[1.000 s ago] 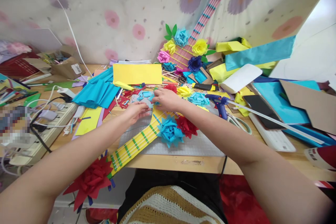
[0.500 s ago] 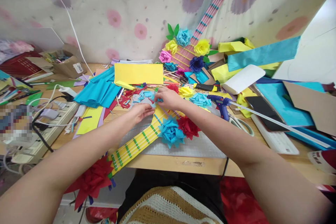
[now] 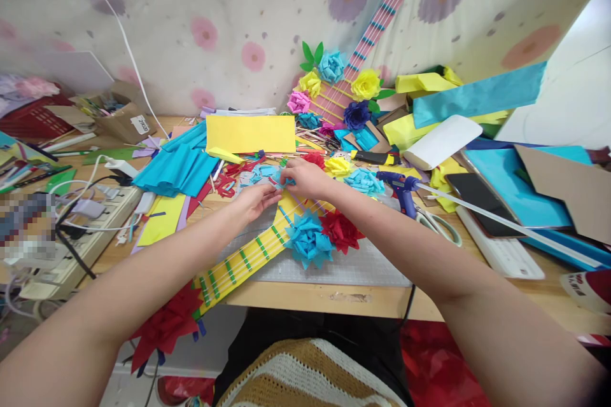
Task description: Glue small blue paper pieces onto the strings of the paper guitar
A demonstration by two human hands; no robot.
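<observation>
A yellow paper guitar [image 3: 260, 254] lies at a slant across the grey cutting mat [image 3: 353, 270], its neck toward me with green frets and white strings. My right hand [image 3: 308, 178] bends over its upper left edge with fingertips pinched together. Close by, my left hand [image 3: 260, 200] comes in from the left, fingers together and tips almost meeting the right hand's. What the fingertips hold is too small to make out; light blue paper scraps [image 3: 265, 175] lie just behind them. On the guitar sit a blue paper flower [image 3: 310, 240] and a red paper flower [image 3: 341, 232]; another red flower [image 3: 169, 324] is at the neck's end.
A blue glue gun [image 3: 403, 191] with a long white glue stick lies right of my hands, beside scissors [image 3: 436, 224] and a phone [image 3: 482, 203]. A power strip [image 3: 88, 245] with cables is at left. Behind stand yellow card [image 3: 251, 133] and a pink paper guitar [image 3: 372, 38].
Both hands stay nearly in place at the guitar's upper edge, with only slight finger movement. The guitar neck and its end flower have shifted slightly; the view has moved a little.
</observation>
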